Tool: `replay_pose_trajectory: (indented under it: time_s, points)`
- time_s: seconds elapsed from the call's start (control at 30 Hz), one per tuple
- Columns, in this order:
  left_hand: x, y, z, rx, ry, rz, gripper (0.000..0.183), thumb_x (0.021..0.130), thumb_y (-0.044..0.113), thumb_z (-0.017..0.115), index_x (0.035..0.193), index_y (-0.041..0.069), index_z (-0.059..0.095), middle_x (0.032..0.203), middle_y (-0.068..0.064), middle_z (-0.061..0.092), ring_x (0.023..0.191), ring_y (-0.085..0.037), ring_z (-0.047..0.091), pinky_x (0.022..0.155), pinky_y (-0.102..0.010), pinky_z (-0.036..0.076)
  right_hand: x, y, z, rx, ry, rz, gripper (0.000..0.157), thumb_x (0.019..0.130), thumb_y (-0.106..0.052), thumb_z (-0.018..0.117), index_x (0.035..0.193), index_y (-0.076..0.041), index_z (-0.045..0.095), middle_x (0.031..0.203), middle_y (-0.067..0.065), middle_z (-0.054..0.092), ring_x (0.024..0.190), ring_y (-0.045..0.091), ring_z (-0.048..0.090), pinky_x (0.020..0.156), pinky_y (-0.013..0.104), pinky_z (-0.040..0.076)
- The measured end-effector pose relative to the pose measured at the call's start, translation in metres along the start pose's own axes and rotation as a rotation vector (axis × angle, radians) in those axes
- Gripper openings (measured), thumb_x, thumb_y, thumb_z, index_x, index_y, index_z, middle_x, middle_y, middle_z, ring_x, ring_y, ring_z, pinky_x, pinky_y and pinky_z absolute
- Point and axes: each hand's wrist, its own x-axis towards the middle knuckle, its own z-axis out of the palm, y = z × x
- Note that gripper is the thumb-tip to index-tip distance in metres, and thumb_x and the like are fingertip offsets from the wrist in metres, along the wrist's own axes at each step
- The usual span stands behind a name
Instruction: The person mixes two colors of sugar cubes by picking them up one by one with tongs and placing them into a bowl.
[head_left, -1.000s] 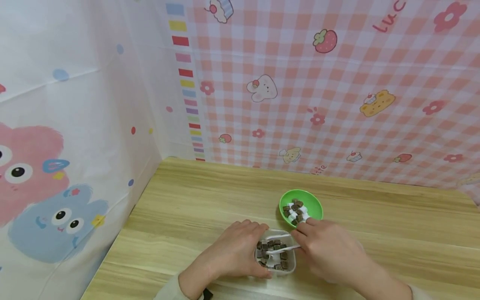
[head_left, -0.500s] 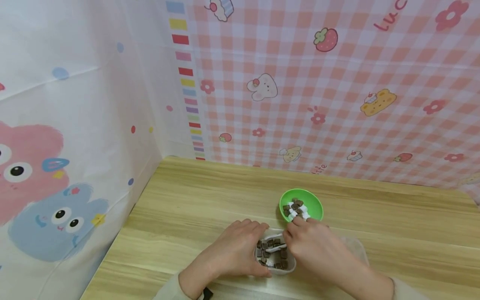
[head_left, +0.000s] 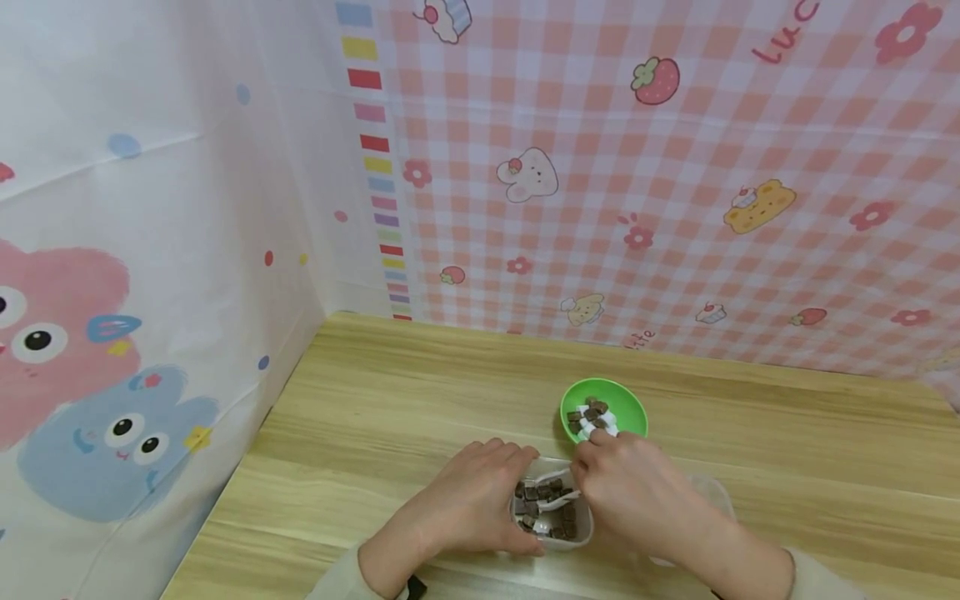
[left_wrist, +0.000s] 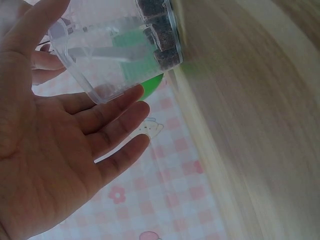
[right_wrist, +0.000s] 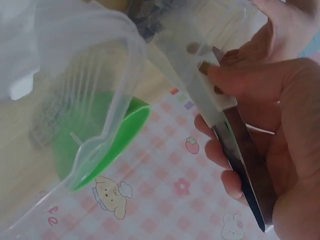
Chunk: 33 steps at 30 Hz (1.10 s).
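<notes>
My left hand (head_left: 468,500) holds a small clear plastic container (head_left: 573,544) on the table, thumb at its near side and fingers at its far side. Dark brown cubes (head_left: 567,525) lie along the inside walls, with part of the floor showing between them. In my right hand (head_left: 637,487) is a pair of tongs, white at the tips and metal at the handles (right_wrist: 245,160). Its tips (head_left: 553,505) reach down into the container among the cubes. Just beyond stands a green bowl (head_left: 632,407) with brown and white cubes (head_left: 592,418) in it.
A second clear plastic container (head_left: 716,496) stands to the right, partly hidden by my right forearm; it looms large in the right wrist view. The wooden table (head_left: 420,375) meets a pink checked cloth (head_left: 480,208) at the back and a white printed cloth (head_left: 187,250) at left.
My right hand has moved left, and the tongs' tips have come closer together inside the container. More of the second container shows now. My left hand stays put.
</notes>
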Motion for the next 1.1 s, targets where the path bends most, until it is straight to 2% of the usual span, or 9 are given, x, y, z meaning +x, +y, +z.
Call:
replay_pose_trajectory:
  time_s: [0.27,0.73,0.83,0.97,1.1]
  points:
    - [0.0,0.0,0.0,0.003,0.006,-0.001,0.098,0.068,0.064,0.09,0.142,0.009,0.059,0.124,0.002,0.068,0.11,-0.012,0.058,0.095,-0.031,0.049,0.004,-0.003,0.001,-0.043,-0.003,-0.012,0.015,0.069,-0.01,0.081,0.07,-0.011,0.066,0.071,0.0,0.059,0.064,0.017,0.05,0.05,0.026,0.04]
    - [0.0,0.0,0.0,0.002,0.004,0.003,0.098,0.068,0.064,0.091,0.143,0.009,0.059,0.124,0.002,0.068,0.111,-0.012,0.058,0.096,-0.032,0.049,0.001,0.001,0.004,-0.015,0.009,0.004,0.014,0.07,-0.007,0.084,0.072,-0.009,0.07,0.073,0.0,0.063,0.065,0.016,0.051,0.051,0.023,0.041]
    - [-0.001,0.0,0.0,0.0,0.0,-0.001,0.098,0.068,0.065,0.09,0.143,0.01,0.059,0.124,0.002,0.067,0.111,-0.012,0.058,0.096,-0.032,0.049,-0.004,0.007,0.003,0.039,0.068,0.009,0.019,0.071,-0.013,0.089,0.075,-0.008,0.071,0.073,0.0,0.062,0.067,0.016,0.053,0.053,0.024,0.045]
    - [-0.001,0.0,0.0,-0.012,0.005,0.0,0.096,0.067,0.064,0.091,0.141,0.012,0.06,0.12,0.005,0.067,0.106,-0.01,0.057,0.093,-0.03,0.049,-0.013,0.016,0.001,0.167,0.196,0.041,0.027,0.068,-0.018,0.094,0.077,-0.011,0.07,0.073,-0.004,0.059,0.063,0.012,0.051,0.051,0.022,0.043]
    - [-0.001,0.0,0.0,-0.018,0.017,0.005,0.094,0.067,0.063,0.092,0.139,0.012,0.06,0.118,0.005,0.067,0.104,-0.009,0.056,0.093,-0.03,0.048,-0.024,0.026,0.0,0.282,0.282,0.112,0.025,0.068,-0.014,0.092,0.084,-0.012,0.073,0.078,-0.007,0.062,0.064,0.008,0.053,0.05,0.021,0.043]
